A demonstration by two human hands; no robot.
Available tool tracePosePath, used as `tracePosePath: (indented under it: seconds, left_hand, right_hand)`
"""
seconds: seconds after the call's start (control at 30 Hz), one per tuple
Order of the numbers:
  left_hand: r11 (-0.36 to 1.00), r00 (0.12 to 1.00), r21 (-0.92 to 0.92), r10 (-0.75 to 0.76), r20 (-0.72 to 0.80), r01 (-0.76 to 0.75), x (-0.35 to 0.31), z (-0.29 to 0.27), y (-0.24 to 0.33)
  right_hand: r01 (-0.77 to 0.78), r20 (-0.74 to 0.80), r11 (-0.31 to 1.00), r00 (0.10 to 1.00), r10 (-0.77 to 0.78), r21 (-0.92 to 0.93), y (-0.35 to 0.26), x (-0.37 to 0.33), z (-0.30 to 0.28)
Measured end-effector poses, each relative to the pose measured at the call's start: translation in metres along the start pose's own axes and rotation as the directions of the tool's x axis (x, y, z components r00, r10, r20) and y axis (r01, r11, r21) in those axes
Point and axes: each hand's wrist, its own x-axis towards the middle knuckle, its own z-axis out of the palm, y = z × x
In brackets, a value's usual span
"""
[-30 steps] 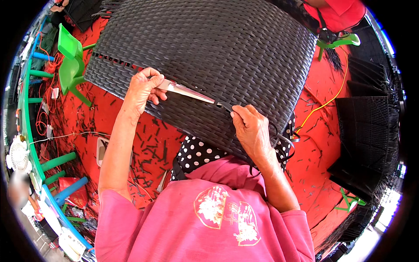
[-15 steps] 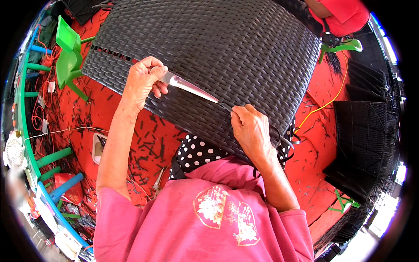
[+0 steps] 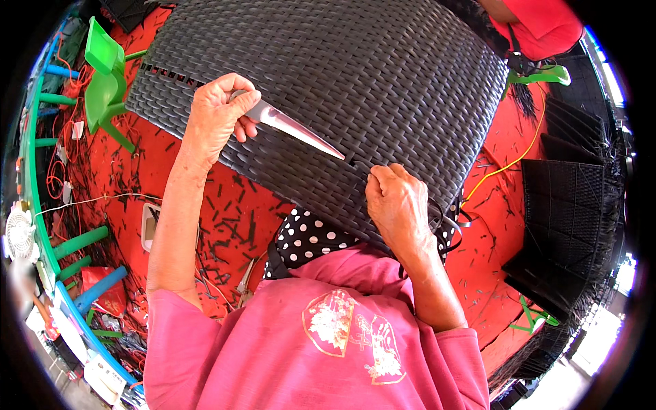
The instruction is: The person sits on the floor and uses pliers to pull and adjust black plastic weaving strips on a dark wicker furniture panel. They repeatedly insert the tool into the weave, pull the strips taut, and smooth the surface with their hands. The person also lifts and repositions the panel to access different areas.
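Note:
A large black woven panel (image 3: 307, 75) of flat plastic strips lies in front of me, over my lap. My left hand (image 3: 219, 113) is closed around the grey handle of a tapered metal blade (image 3: 301, 131). The blade's pointed tip rests at the weave, by a small lifted strip. Just right of the tip, my right hand (image 3: 398, 198) is closed, thumb against fingers, on a thin black strip (image 3: 362, 165) that runs to the weave. More loose strip (image 3: 447, 222) loops out beside my right wrist. The fingertips of that hand are partly hidden.
A green chair (image 3: 106, 89) stands at the left, near a green and blue frame (image 3: 82, 247). Black strip scraps litter the red floor (image 3: 232, 205). Black woven pieces (image 3: 564, 219) stand at the right. A co-worker's red sleeve (image 3: 547, 31) shows at the top right.
My left hand has shifted slightly up and left with the metal blade. My right hand has moved a little to the right, and a short dark strip end shows at the tip.

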Motion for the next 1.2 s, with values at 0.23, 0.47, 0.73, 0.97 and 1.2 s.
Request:
tracePosePath:
  seconds: [0.23, 0.47, 0.73, 0.97, 1.2]
  left_hand:
    - [0.997, 1.0, 0.073, 0.021, -0.017, -0.02, -0.002, 0.008, 0.012]
    - [0.984, 0.998, 0.171, 0.055, 0.01, -0.056, -0.001, 0.006, 0.014]
    - [0.978, 1.0, 0.208, 0.007, 0.004, -0.007, 0.003, 0.009, 0.013]
    - [0.986, 0.999, 0.166, -0.016, 0.036, 0.01, 0.01, 0.015, 0.003]
    - [0.984, 0.987, 0.115, -0.143, 0.069, 0.135, 0.016, 0.006, -0.02]
  right_hand:
    - [-0.005, -0.03, 0.993, 1.0, 0.008, 0.119, 0.0, 0.0, 0.006]
    - [-0.067, -0.039, 0.96, 0.996, 0.081, 0.271, 0.005, 0.0, 0.005]
    - [-0.119, -0.015, 0.92, 0.991, 0.134, 0.373, 0.009, -0.001, 0.008]
    - [-0.142, 0.038, 0.898, 0.99, 0.139, 0.416, 0.016, 0.0, 0.009]
    - [-0.172, 0.103, 0.917, 0.984, 0.144, 0.361, 0.011, 0.002, 0.014]
